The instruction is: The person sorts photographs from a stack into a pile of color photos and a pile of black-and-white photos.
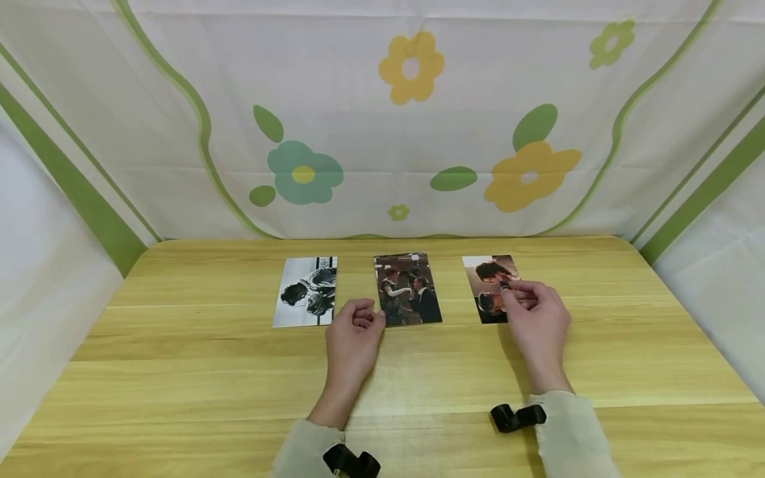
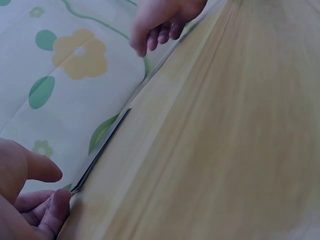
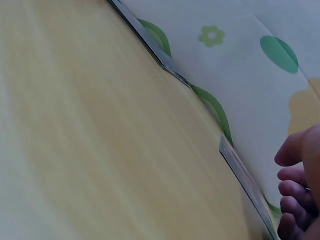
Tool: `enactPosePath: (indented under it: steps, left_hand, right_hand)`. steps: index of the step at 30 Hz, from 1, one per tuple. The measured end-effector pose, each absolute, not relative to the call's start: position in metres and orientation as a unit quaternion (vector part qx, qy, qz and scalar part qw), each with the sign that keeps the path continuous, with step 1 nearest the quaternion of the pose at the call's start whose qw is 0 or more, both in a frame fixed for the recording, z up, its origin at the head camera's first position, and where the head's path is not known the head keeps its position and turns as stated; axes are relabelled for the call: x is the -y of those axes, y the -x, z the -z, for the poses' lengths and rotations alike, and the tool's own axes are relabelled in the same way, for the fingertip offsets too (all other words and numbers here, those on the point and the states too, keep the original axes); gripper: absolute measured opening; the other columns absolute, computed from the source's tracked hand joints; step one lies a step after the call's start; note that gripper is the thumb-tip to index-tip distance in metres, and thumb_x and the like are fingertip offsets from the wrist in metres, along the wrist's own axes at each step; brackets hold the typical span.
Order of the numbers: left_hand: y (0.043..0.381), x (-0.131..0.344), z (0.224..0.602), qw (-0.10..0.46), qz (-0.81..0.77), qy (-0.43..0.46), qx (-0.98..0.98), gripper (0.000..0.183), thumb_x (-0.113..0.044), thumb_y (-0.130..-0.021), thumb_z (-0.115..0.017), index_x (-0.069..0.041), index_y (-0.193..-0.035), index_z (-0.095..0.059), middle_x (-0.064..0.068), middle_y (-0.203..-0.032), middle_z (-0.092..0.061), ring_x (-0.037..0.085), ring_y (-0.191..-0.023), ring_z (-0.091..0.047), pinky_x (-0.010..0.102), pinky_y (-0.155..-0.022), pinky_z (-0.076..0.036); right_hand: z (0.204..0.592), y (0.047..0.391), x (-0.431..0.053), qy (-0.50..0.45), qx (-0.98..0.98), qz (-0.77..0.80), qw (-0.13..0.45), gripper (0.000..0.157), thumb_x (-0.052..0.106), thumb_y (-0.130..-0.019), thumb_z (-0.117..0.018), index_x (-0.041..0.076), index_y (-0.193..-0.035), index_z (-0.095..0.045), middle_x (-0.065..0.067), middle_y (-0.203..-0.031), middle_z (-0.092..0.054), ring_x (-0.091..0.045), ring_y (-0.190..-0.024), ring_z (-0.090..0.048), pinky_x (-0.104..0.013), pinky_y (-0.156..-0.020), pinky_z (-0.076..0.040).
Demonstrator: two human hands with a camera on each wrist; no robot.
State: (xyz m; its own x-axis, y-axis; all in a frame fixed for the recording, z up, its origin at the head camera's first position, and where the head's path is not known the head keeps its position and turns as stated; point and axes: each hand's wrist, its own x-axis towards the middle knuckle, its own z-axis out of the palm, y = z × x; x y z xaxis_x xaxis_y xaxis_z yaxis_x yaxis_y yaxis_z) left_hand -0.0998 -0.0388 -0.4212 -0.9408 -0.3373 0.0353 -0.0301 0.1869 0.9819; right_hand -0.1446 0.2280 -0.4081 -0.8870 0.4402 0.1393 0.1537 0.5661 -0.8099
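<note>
Three spots on the table hold photo cards. The left one is a black-and-white photo card (image 1: 307,292). In the middle lies a small stack of photo cards (image 1: 409,292), slightly uneven at its edges, its top picture showing people in dark clothes. At the right is a reddish photo card (image 1: 487,295), partly covered by my right hand (image 1: 538,322). That hand hovers over its right side, fingers loosely bent, with nothing between them in the right wrist view. My left hand (image 1: 356,338) rests beside the stack, fingertips at its near left corner, thumb held apart from the fingers in the left wrist view.
The wooden table (image 1: 227,385) runs back to a white flowered cloth (image 1: 370,133), with more cloth along both sides. Black wrist cameras (image 1: 516,417) sit on the light sleeves (image 1: 570,435).
</note>
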Motion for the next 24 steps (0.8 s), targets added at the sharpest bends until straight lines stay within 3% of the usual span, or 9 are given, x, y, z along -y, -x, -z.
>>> enactPosePath:
  steps: [8,16,24]
  left_hand:
    - [0.1,0.038,0.423,0.129,0.61,-0.116,0.773,0.019,-0.006,-0.096,-0.077,0.001,-0.114,-0.076,0.013,-0.097,-0.075,0.012,-0.079,-0.064,0.022,-0.071,-0.052]
    - [0.103,0.035,0.425,0.146,0.599,-0.105,0.78,0.019,-0.002,-0.093,-0.077,0.003,-0.111,-0.077,0.014,-0.092,-0.075,0.013,-0.077,-0.064,0.022,-0.069,-0.053]
    - [0.106,0.031,0.426,0.176,0.564,-0.097,0.801,0.022,0.002,-0.09,-0.078,0.008,-0.11,-0.078,0.013,-0.084,-0.072,0.013,-0.071,-0.061,0.022,-0.067,-0.053]
  right_hand:
    - [0.404,0.142,-0.198,0.104,0.864,-0.477,0.125,0.024,0.02,-0.1,-0.072,0.01,-0.121,-0.079,-0.009,-0.109,-0.075,-0.007,-0.092,-0.063,-0.009,-0.075,-0.05]
    - [0.406,0.139,-0.175,0.056,0.861,-0.501,0.062,0.027,0.019,-0.1,-0.075,0.009,-0.124,-0.077,-0.012,-0.113,-0.076,-0.017,-0.099,-0.065,-0.014,-0.081,-0.053]
    - [0.413,0.14,-0.166,0.022,0.887,-0.459,0.039,0.029,0.02,-0.098,-0.078,0.007,-0.124,-0.077,-0.012,-0.112,-0.075,-0.019,-0.094,-0.066,-0.02,-0.079,-0.052]
